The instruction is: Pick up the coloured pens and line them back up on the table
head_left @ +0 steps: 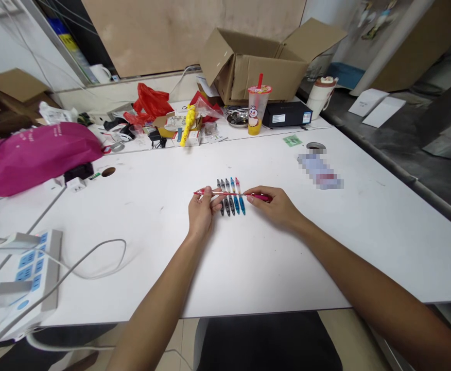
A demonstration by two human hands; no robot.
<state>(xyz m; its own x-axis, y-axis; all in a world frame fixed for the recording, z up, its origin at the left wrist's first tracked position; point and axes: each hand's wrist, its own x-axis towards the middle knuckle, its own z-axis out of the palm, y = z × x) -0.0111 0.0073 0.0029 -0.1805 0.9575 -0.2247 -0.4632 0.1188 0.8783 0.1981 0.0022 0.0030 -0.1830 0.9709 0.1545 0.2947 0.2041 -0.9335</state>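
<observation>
My left hand (202,214) is closed around a clear-and-red pen piece (199,191), held level with its red end pointing left. Opposite it, my right hand (275,205) pinches a dark pink pen barrel (263,197). A thin refill (242,194) bridges the gap between the two pieces, in one line with them. Just below the hands lies a row of several pens (232,206) side by side on the white table (133,216). Those at the left are grey and black, then a blue one (237,205); the rightmost has a pink top (237,182) and a blue lower half.
A cup with a red straw (254,111), a black box (287,114) and an open carton (264,72) stand at the back. Left are a magenta bag (40,154) and a power strip (36,278) with loose cables. A tape roll (315,148) lies at the right.
</observation>
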